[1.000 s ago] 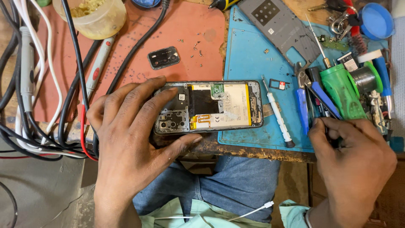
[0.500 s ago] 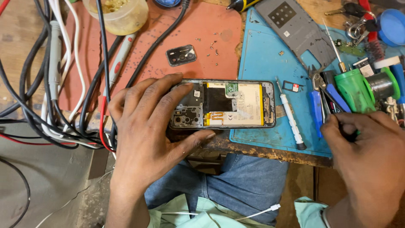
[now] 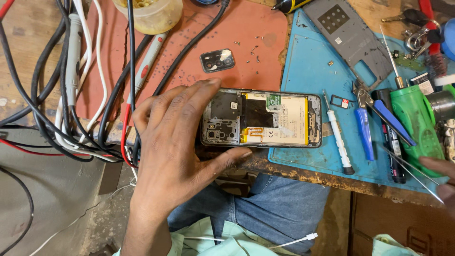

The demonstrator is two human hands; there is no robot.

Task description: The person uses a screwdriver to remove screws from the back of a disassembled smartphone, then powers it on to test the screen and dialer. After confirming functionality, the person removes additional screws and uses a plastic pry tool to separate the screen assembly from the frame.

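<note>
An opened phone (image 3: 265,118) lies face down at the bench's front edge, its back cover off, showing a battery and circuit parts. My left hand (image 3: 175,137) grips its left end, thumb under the near side and fingers over the far side. My right hand (image 3: 443,178) is at the right edge of the view, mostly cut off, pinching thin metal tweezers (image 3: 410,168) whose tips point left toward the blue mat (image 3: 308,71).
A camera cover (image 3: 217,60) and small screws (image 3: 251,51) lie on the red mat. A white screwdriver (image 3: 339,135), blue pliers (image 3: 365,123), a green tool (image 3: 414,118) and a grey back cover (image 3: 350,38) sit on the blue mat. Cables (image 3: 71,95) crowd the left.
My right hand has drawn back to the right edge with tweezers now showing in its fingers. The view has shifted; my left hand stays on the phone.
</note>
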